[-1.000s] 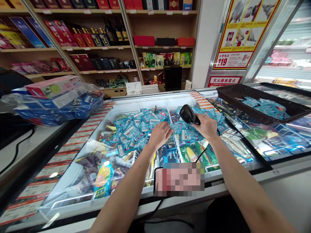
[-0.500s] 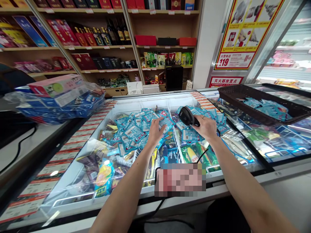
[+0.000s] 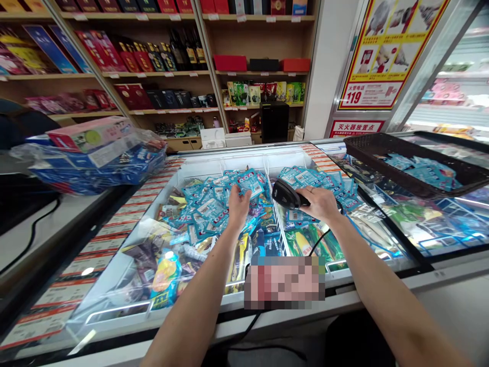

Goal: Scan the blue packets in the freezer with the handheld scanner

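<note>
My left hand (image 3: pixel 237 206) holds up a blue snack packet (image 3: pixel 249 184) above a heap of the same blue packets (image 3: pixel 204 206) in the open chest freezer (image 3: pixel 214 163). My right hand (image 3: pixel 320 203) grips a black corded barcode scanner (image 3: pixel 286 194) whose head points left toward the lifted packet. More blue packets (image 3: pixel 313 178) fill the freezer section to the right of a white divider. Both forearms reach in over the freezer's front rim.
A dark basket (image 3: pixel 385 153) with blue packets rests on the glass lid at right. Plastic-wrapped boxes (image 3: pixel 91 153) sit on the left counter. A blurred-out screen (image 3: pixel 284 283) lies on the front rim. Stocked shelves (image 3: pixel 171 61) stand behind.
My left hand picked a blue packet out of the heap and raised it. My right hand turned the scanner down and left toward that packet.
</note>
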Demonstrator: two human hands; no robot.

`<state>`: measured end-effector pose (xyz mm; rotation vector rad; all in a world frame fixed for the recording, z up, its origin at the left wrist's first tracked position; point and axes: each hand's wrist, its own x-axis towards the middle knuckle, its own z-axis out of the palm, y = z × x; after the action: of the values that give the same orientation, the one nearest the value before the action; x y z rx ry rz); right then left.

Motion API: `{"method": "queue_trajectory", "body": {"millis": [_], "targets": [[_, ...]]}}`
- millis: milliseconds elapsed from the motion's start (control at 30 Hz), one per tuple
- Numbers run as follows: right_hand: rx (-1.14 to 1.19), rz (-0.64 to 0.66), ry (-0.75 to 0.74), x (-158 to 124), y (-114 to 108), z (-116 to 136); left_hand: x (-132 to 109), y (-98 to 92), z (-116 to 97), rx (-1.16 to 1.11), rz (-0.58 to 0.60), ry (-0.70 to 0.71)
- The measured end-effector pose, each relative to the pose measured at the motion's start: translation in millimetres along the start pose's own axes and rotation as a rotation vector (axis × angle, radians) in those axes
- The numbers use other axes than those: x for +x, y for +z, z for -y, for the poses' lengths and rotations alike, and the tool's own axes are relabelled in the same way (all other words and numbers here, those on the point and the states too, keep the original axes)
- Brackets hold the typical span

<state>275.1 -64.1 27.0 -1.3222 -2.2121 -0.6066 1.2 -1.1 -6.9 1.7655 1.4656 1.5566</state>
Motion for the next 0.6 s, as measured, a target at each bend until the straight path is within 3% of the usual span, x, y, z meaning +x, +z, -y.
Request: {"method": "queue_trajectory", "body": {"millis": [300, 600], "targets": [[0.049, 0.051, -0.037, 1, 3, 1, -1, 1.0, 6, 0.044, -0.014, 0.007], [0.058, 0.031, -0.067, 1, 2, 2, -3, -1.1, -4, 0.026, 0.004, -0.027]]}}
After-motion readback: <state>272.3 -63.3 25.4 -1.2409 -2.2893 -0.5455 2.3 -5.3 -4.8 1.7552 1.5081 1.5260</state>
